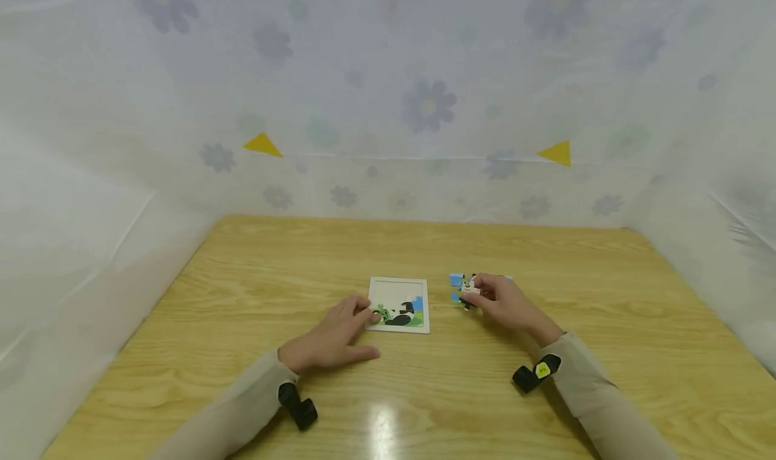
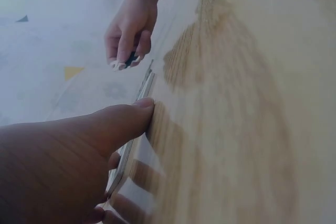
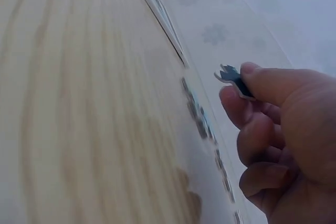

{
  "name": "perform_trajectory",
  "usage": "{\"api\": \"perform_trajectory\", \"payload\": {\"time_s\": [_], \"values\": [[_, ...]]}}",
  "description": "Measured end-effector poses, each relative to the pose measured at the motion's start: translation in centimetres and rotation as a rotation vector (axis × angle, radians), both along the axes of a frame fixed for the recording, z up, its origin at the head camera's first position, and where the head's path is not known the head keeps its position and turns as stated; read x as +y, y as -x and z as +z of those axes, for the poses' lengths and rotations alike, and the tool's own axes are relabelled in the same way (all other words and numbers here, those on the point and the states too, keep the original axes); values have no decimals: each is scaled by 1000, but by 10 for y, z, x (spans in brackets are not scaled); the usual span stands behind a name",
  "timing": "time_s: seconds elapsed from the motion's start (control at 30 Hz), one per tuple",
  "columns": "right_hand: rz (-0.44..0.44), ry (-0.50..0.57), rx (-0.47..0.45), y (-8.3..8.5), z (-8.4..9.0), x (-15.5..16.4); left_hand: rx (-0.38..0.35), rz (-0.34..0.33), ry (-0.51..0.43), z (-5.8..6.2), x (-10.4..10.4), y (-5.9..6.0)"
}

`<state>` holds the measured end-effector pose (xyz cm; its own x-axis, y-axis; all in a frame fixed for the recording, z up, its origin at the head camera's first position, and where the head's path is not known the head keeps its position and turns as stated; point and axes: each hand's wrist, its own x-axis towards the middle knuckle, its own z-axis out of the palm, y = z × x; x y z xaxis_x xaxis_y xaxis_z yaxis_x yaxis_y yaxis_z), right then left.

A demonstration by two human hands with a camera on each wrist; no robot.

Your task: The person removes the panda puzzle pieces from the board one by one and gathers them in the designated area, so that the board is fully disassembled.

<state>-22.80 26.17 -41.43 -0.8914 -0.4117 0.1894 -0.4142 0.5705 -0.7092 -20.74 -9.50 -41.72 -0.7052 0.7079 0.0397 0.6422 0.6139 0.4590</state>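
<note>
A white square puzzle tray [image 1: 394, 290] lies on the table, with a panda picture assembled across its lower part and its upper part bare. My left hand [image 1: 336, 332] rests at the tray's left edge, fingertips over the rim and thumb stretched out along the near side. To the right of the tray, my right hand [image 1: 503, 305] pinches a puzzle piece [image 3: 231, 77] between thumb and index finger; the right wrist view shows it raised above the table. Loose puzzle pieces [image 1: 456, 280] lie beneath and beside the right hand, partly hidden by it.
The wooden table [image 1: 291, 258] reaches back to a white flowered curtain [image 1: 370, 177], which also hangs at both sides. Two yellow triangles [image 1: 263, 145] mark the curtain. Each sleeve carries a black wrist camera [image 1: 297, 406].
</note>
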Motion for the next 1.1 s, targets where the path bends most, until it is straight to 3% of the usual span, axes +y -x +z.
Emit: {"api": "perform_trajectory", "payload": {"time_s": [0.13, 0.3, 0.63, 1.1], "values": [[-57, -18, 52, -2, -5, 13, -14, 0, -8, 1, -1, 0], [-85, -24, 49, -4, -8, 26, -19, 1, -4, 3, 0, 0], [-155, -43, 157, -2, -14, 30, -14, -7, -11, 2, 2, 2], [-259, -219, 228, -3, -21, 20, -31, 4, -19, 3, 1, -1]]}}
